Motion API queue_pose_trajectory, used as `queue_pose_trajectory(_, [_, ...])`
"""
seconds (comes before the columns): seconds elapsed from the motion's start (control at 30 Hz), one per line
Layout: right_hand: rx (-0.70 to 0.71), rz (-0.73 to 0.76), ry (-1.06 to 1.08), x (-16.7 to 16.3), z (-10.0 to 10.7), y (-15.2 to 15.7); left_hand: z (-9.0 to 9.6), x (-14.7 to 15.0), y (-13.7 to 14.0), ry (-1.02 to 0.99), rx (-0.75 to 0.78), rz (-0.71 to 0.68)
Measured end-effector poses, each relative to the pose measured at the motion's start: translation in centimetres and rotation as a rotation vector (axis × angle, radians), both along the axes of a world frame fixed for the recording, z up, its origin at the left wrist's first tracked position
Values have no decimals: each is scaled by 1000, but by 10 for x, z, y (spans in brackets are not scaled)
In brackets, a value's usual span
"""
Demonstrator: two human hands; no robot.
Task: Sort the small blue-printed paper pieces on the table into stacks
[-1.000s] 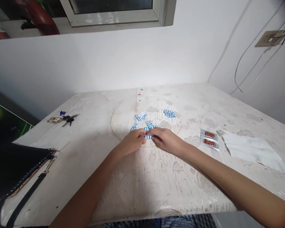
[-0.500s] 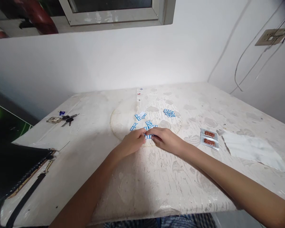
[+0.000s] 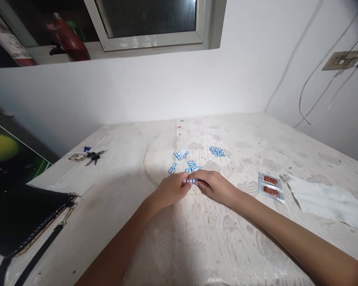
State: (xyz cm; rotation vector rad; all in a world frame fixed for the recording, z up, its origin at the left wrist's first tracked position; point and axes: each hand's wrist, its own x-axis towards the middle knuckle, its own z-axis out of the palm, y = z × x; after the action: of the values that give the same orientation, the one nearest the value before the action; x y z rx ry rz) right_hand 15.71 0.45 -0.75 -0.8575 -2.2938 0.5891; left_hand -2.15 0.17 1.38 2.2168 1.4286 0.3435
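My left hand (image 3: pixel 174 188) and my right hand (image 3: pixel 217 187) meet over the middle of the table, fingers closed on a small white piece with blue-outlined rectangles (image 3: pixel 191 181). Fingertips cover most of that piece, and its exact kind is too small to make out. Just beyond the hands lie more such blue-and-white pieces (image 3: pixel 192 165). A narrow strip of the same pattern (image 3: pixel 172 168) rests ahead of my left hand. Farther back is a small loose pile (image 3: pixel 178 156), and a larger cluster (image 3: pixel 217 151) sits to the right.
At right, a silver blister pack with reddish-brown contents (image 3: pixel 271 191) lies beside a white sheet (image 3: pixel 325 200). Keys (image 3: pixel 94 156) and a black bag with a strap (image 3: pixel 26 218) are at left. Behind the table are a wall, a window (image 3: pixel 149 41) and a socket with cables (image 3: pixel 341 60).
The camera view has tilted up, so everything appears lower and slightly to the right. Both hands stay together on the piece, which now shows as a narrower sliver between the fingers.
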Motion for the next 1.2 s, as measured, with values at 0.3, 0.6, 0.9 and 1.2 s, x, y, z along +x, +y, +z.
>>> queue_pose_trajectory(0.3, [-104,-83,26,2,2,-2,-8,1,0,88,136,-3])
queue_pose_trajectory(0.6, [-158,-106,42,1,4,-3,0,5,-7,186,196,-24])
queue_pose_trajectory(0.9, [-253,-100,106,8,11,0,-4,9,-9,420,333,-143])
queue_pose_trajectory(1.2, [-4,-305,-78,23,2,17,18,9,-7,261,378,226])
